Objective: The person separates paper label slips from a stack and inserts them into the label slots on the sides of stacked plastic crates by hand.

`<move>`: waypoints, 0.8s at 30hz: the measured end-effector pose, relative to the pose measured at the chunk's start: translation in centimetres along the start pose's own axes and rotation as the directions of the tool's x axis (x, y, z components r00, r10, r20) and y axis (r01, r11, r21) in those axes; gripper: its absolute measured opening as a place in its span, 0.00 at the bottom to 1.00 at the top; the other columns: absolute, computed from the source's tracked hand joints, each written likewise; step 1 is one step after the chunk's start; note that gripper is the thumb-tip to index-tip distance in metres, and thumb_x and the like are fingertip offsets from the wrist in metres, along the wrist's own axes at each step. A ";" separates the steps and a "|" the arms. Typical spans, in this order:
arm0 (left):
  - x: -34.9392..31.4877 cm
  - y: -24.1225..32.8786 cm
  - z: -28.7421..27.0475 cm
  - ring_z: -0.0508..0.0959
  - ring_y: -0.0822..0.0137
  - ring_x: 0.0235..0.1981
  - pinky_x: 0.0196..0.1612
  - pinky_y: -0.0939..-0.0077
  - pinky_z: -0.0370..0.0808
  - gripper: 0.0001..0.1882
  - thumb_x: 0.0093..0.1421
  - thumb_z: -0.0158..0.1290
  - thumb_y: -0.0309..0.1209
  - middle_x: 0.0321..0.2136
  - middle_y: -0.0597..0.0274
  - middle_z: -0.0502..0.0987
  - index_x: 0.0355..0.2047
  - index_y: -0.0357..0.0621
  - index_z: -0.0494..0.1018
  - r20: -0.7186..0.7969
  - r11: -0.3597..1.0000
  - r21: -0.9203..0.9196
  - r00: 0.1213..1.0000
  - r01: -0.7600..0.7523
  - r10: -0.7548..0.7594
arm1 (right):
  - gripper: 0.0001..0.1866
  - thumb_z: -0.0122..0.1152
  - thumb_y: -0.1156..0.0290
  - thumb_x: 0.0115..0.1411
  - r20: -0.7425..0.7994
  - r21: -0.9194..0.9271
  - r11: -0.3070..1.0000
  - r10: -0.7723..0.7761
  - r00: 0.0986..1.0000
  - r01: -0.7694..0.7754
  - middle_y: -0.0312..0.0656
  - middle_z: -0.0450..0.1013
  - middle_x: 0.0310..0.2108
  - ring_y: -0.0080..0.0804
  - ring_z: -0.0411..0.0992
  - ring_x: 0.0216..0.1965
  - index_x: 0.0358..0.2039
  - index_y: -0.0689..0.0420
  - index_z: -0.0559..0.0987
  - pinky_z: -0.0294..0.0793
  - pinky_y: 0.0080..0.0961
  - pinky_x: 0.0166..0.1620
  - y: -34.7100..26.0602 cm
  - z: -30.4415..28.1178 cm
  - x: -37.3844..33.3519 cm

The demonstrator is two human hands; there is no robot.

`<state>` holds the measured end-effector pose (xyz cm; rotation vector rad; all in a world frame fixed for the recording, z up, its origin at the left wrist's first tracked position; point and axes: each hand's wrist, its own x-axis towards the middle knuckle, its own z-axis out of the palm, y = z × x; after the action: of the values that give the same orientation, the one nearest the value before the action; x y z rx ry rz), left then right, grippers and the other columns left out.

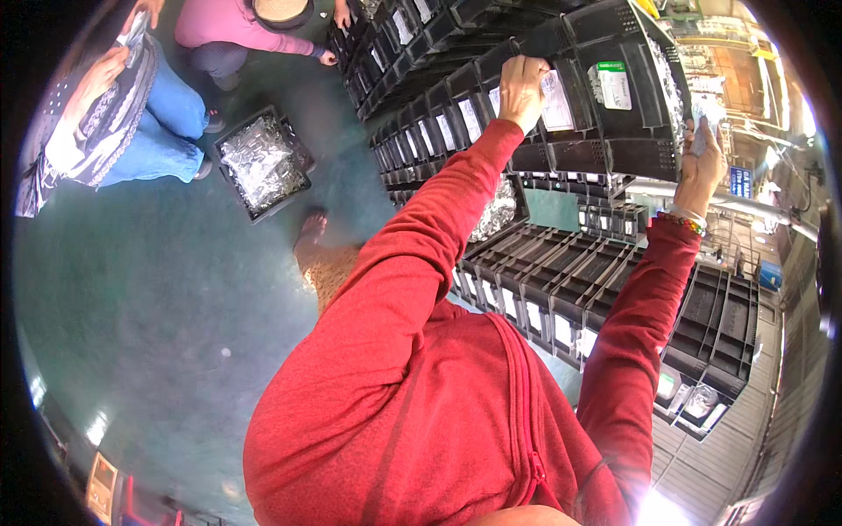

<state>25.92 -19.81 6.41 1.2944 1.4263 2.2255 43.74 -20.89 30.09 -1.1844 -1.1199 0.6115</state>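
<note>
Both my arms, in red sleeves, reach up to a tall stack of black plastic crates (pixel 638 145). My left hand (pixel 524 92) is closed at the front of one crate, its fingers curled at the edge of a white paper label (pixel 555 103). My right hand (pixel 704 167), with a beaded bracelet at the wrist, is raised at the stack's top end. Its fingers are closed round a pale, shiny thing (pixel 704 114), whose kind glare hides. Beside my left hand a green-and-white label (pixel 614 85) sits on the upper crate.
Another row of stacked black crates (pixel 561 294) stands below the first. A crate of shiny metal pieces (pixel 263 162) rests on the green floor. One person in jeans (pixel 167 123) is at the left; another in a pink top (pixel 237 31) bends by the far stacks.
</note>
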 end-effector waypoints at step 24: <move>-1.1 -0.3 -0.9 0.76 0.67 0.29 0.33 0.76 0.72 0.10 0.48 0.57 0.21 0.29 0.58 0.75 0.33 0.38 0.75 0.066 0.926 -0.229 0.954 0.300 -0.293 | 0.19 0.57 0.83 0.52 0.004 0.125 0.991 0.054 0.999 -0.054 0.49 0.71 0.36 0.42 0.73 0.29 0.46 0.65 0.67 0.67 0.20 0.23 0.6 1.3 -1.1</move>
<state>25.83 -20.87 5.44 0.9594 1.2073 2.0861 42.28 -21.15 29.11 -1.1098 -1.0372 0.7133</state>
